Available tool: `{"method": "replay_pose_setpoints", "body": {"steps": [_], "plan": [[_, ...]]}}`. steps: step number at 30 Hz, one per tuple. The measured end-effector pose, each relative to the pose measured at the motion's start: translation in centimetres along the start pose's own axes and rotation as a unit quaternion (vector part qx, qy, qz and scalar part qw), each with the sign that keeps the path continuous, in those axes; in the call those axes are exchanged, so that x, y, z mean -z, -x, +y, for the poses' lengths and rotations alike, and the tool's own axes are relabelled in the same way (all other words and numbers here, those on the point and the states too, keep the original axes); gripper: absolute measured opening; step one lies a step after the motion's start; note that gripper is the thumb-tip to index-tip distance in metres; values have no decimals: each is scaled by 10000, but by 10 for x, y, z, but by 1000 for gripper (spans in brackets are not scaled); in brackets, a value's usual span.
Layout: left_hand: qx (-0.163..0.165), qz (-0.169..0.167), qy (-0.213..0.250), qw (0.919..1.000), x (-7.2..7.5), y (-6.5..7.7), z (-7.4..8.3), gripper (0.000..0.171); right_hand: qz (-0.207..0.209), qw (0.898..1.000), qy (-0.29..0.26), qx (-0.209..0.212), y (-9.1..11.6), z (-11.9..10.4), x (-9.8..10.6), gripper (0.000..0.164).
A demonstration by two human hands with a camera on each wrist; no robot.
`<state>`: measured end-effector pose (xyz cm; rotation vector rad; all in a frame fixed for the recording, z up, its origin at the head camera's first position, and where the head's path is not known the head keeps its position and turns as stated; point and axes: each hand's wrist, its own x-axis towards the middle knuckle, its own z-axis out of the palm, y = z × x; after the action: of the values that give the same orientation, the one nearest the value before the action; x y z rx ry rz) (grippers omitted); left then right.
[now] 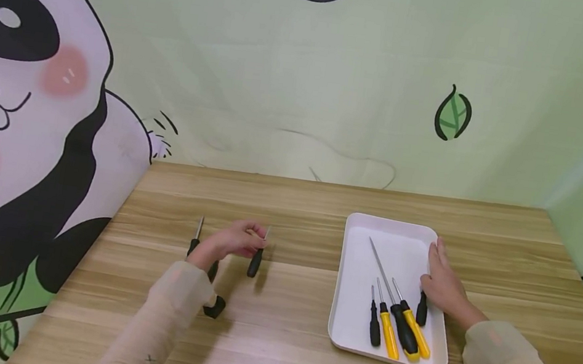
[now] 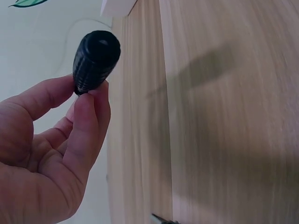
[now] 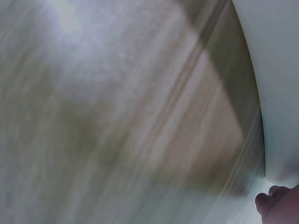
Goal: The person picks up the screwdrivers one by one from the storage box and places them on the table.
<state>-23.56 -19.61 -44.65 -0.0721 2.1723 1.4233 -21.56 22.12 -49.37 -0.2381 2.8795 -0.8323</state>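
My left hand point(image 1: 238, 240) pinches a small black-handled screwdriver point(image 1: 255, 263) between thumb and fingertips, above the table. Its handle points down toward me and its shaft points up; in the left wrist view the black handle point(image 2: 97, 58) juts from the fingertips. With the thumb at the rim, my right hand point(image 1: 444, 281) holds the right side of a white tray point(image 1: 359, 260). Several screwdrivers lie in that tray, among them a long black-and-yellow one point(image 1: 405, 331), a yellow-handled one point(image 1: 389, 332) and a small black one point(image 1: 374, 325). Another black screwdriver point(image 1: 422, 309) lies near the right hand.
Left of the left hand, another screwdriver point(image 1: 199, 231) lies on the wooden table point(image 1: 283, 324), partly hidden by the wrist. A black handle point(image 1: 213, 270) also shows beside that wrist. Behind the table stands a wall point(image 1: 336, 101) with printed leaves and a panda.
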Motion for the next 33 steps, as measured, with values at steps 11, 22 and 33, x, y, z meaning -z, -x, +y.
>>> {"method": "replay_pose_setpoints", "body": {"steps": [11,22,33], "plan": [[50,66,-109,9999,7,6,-9,24,-33,10000,-79,-16,2,-1,0,66],[101,70,-272,9996,13,2,-23,21,23,9999,-118,-9,1,-1,0,66],[259,307,-315,9987,11,2,-30,22,12,9999,-146,-13,1,-1,1,67]]}}
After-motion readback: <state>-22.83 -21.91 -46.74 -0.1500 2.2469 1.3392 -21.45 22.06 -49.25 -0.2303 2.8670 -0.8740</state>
